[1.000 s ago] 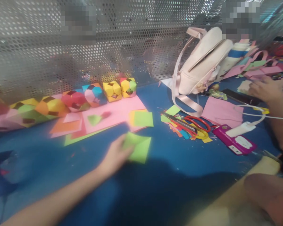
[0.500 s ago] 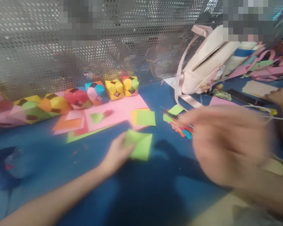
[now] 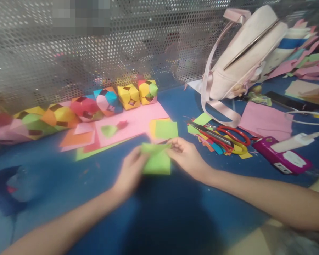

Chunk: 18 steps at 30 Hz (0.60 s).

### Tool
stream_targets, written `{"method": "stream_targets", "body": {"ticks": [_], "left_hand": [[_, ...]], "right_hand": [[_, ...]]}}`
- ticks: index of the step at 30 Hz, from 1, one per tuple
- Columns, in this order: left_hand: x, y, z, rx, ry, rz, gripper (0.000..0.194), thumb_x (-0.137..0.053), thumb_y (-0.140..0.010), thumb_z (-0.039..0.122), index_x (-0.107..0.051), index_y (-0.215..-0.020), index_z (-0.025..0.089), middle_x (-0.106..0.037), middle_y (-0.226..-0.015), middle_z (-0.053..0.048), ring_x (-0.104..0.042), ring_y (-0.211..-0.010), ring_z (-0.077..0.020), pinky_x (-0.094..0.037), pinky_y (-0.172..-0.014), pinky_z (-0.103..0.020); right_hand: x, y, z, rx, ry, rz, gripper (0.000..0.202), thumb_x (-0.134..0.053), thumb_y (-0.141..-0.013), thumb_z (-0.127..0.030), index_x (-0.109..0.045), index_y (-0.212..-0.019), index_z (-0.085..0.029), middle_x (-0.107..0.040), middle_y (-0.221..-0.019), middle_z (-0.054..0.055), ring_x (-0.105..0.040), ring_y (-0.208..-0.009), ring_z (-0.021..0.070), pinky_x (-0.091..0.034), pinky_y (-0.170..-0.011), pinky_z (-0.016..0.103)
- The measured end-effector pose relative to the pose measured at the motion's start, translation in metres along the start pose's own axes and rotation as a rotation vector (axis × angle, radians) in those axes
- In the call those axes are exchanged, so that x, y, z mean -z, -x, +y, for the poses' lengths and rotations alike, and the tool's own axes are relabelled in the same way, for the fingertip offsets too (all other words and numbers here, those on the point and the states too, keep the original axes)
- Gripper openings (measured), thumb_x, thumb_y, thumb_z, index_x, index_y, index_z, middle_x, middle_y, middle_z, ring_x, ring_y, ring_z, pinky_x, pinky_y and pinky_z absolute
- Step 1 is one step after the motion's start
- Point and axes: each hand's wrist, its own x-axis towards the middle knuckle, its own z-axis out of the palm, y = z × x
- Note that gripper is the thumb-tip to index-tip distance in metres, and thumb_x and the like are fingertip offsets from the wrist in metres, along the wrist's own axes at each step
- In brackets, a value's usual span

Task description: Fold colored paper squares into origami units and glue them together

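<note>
A small green sheet of paper (image 3: 157, 163) is held over the blue tabletop between both hands. My left hand (image 3: 130, 164) pinches its left edge, thumb on top. At the upper right corner, the fingers of my right hand (image 3: 187, 156) are closed on the same sheet. Just beyond it lies another green paper square (image 3: 167, 129), on top of yellow and pink paper. Right of my hands rest red-handled scissors (image 3: 235, 136) and a dark-bladed cutter (image 3: 212, 134) on colourful paper scraps.
Folded paper balls (image 3: 129, 96) line the perforated metal panel (image 3: 159, 46). Pink sheets (image 3: 138, 118) lie before them. To the right are a pale backpack (image 3: 244, 56), a pink sheet (image 3: 264, 120) and a purple device (image 3: 281, 156) with a white cable. A dark blue object (image 3: 5, 191) lies at the left.
My right hand has come in from the right, where it was raised and blurred, and grasped the green paper. My left hand keeps its hold. The scissors and purple device are now uncovered.
</note>
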Motion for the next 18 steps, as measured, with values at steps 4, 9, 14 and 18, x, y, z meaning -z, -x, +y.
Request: {"method": "stream_targets", "body": {"ticks": [4,9,14,18], "left_hand": [[-0.0020,0.0006,-0.0005,-0.012,-0.014,-0.003,0.027,-0.063,-0.072,0.035,-0.065,-0.091,0.015,-0.068,-0.083,-0.004,-0.061,-0.080,-0.0204,-0.047,-0.069,-0.028],[-0.0010,0.0001,-0.0021,-0.038,-0.057,-0.013,0.024,-0.059,-0.075,0.033,-0.065,-0.091,0.016,-0.068,-0.085,-0.004,-0.060,-0.080,-0.0198,-0.046,-0.069,-0.028],[0.0015,-0.0004,-0.0048,-0.044,-0.102,-0.107,0.024,-0.057,-0.077,0.029,-0.061,-0.097,0.017,-0.067,-0.091,-0.005,-0.061,-0.083,-0.0204,-0.047,-0.073,-0.030],[0.0025,0.0001,-0.0071,-0.033,-0.158,-0.119,0.027,-0.059,-0.076,0.026,-0.058,-0.102,0.018,-0.066,-0.096,-0.006,-0.061,-0.086,-0.0218,-0.047,-0.075,-0.032]], "right_hand": [[-0.0033,0.0018,0.0018,0.044,-0.022,0.010,0.012,-0.058,-0.075,-0.023,-0.057,-0.085,-0.016,-0.058,-0.073,0.000,-0.054,-0.067,0.0113,-0.045,-0.063,0.025],[-0.0045,0.0032,0.0049,0.075,-0.064,0.033,0.016,-0.059,-0.076,-0.024,-0.057,-0.090,-0.016,-0.059,-0.076,0.000,-0.055,-0.070,0.0111,-0.047,-0.064,0.024],[-0.0041,0.0033,0.0077,0.132,-0.071,0.049,0.012,-0.059,-0.077,-0.023,-0.057,-0.088,-0.017,-0.059,-0.078,0.000,-0.056,-0.071,0.0109,-0.048,-0.067,0.024],[-0.0049,0.0043,0.0078,0.155,-0.070,0.052,0.010,-0.059,-0.077,-0.022,-0.056,-0.086,-0.018,-0.059,-0.078,0.001,-0.057,-0.072,0.0112,-0.049,-0.067,0.025]]}}
